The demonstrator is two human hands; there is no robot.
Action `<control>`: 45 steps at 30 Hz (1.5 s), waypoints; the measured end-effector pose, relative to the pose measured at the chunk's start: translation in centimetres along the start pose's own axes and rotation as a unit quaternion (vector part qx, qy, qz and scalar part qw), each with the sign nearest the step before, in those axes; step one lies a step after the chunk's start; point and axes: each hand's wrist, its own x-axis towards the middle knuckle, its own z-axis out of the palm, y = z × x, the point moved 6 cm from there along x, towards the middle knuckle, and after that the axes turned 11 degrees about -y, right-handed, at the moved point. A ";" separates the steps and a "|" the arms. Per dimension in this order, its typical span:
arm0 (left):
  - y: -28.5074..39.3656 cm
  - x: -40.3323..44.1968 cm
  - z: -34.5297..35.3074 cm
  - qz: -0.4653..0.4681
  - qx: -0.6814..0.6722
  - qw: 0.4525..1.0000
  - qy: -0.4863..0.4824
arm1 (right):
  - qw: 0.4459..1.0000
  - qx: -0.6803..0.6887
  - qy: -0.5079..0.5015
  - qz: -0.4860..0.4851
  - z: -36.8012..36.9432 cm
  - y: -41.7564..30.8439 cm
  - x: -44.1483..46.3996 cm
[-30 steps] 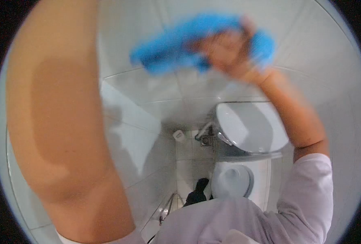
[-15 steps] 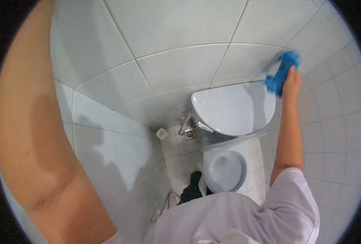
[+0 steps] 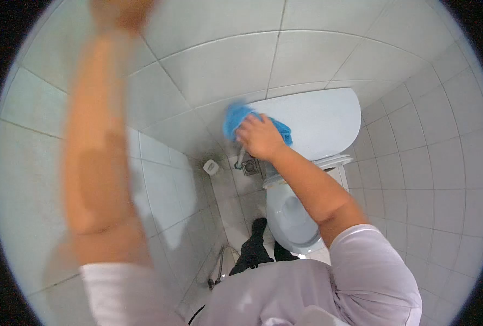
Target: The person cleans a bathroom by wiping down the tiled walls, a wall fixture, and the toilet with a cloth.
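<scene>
My right hand (image 3: 261,136) is closed on a blue cloth (image 3: 280,130) at the left end of the white toilet cistern lid (image 3: 320,117). Part of the cloth bunches out past my fingertips toward the tiled wall and is smeared by motion. Below the cistern is the white toilet bowl (image 3: 289,217), partly covered by my right forearm. High at the upper left, my left hand (image 3: 123,13) is raised near the wall tiles. It is blurred and cut off by the frame's top edge, so its fingers cannot be made out.
Tiled walls (image 3: 415,146) close in on both sides. A small white container (image 3: 211,167) stands by the left wall, near a floor drain (image 3: 250,167). A hose with a spray head (image 3: 215,280) hangs low on the left. My dark-clothed legs (image 3: 255,250) stand before the bowl.
My right hand has carried the blue cloth from the wall at the cistern's right end across to its left end. My left arm has shifted, bringing the raised hand partly into view.
</scene>
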 end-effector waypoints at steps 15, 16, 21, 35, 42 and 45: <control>22.7 -31.1 0.5 -0.277 -0.271 0.683 -0.620 | 0.927 0.004 -0.004 0.376 -0.5 16.8 -10.9; 22.5 -31.4 1.1 -0.304 -0.292 0.661 -0.621 | 0.958 -0.036 0.005 0.286 0.8 13.6 -9.5; 22.9 -31.5 1.4 -0.314 -0.278 0.627 -0.657 | 0.998 0.025 -0.059 0.014 -0.6 7.2 -10.7; 25.8 -30.2 2.2 -0.142 -0.128 0.728 -0.658 | 0.841 0.079 0.072 0.530 0.4 30.1 -14.1; 34.9 -26.4 6.2 -0.142 -0.284 0.657 -0.684 | 0.819 0.217 0.066 0.526 0.6 33.4 -14.6; 37.2 -26.8 6.8 -0.140 -0.241 0.649 -0.708 | 0.830 0.249 0.092 0.491 0.9 33.4 -15.3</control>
